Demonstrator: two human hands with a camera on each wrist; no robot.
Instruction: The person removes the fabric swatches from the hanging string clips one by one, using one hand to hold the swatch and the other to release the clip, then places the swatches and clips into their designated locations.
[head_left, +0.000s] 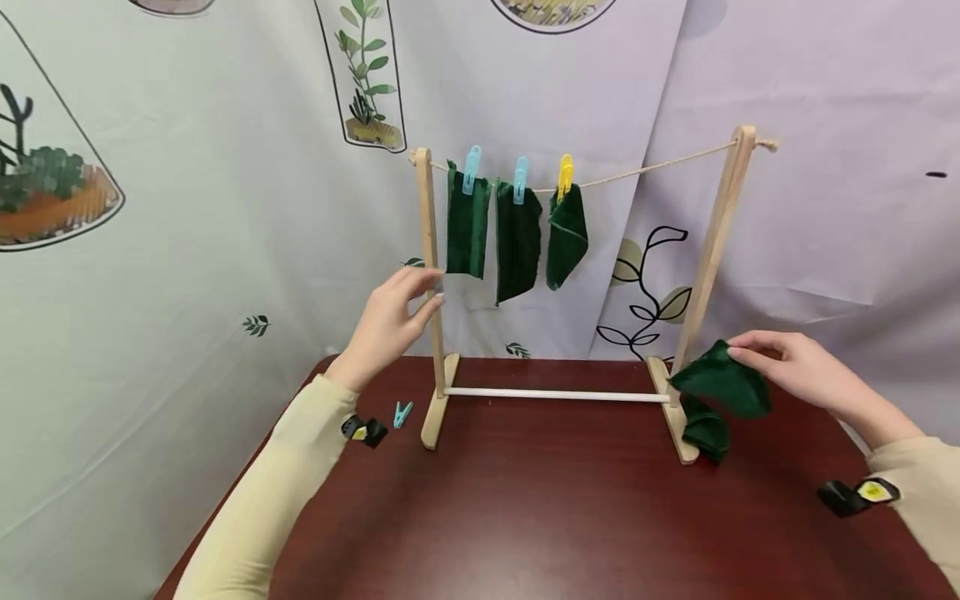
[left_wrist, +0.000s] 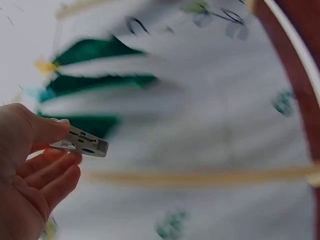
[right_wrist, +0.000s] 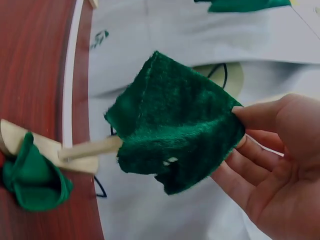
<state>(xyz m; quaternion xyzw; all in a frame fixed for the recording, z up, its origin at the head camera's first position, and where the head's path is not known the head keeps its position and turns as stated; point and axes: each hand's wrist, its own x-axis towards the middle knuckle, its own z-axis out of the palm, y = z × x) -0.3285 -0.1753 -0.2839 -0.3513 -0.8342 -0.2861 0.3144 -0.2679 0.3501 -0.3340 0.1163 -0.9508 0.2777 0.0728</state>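
Observation:
My left hand [head_left: 390,321] is raised beside the stand's left post, and its thumb and finger pinch a pale grey clothespin [left_wrist: 82,141], clearest in the left wrist view. At the right post, my right hand [head_left: 802,367] pinches a green cloth [right_wrist: 175,122] by one corner, and the cloth hangs loosely. A second green cloth [head_left: 707,429] lies crumpled against the right foot of the stand. Three green cloths hang from the rope [head_left: 637,172], held by two blue clothespins [head_left: 471,170] and a yellow clothespin [head_left: 566,177].
The wooden stand [head_left: 712,250] has two posts joined low down by a white rod [head_left: 555,394]. A teal clothespin [head_left: 402,414] lies on the dark red table [head_left: 525,517], left of the left foot. Behind hangs a printed curtain [head_left: 225,208].

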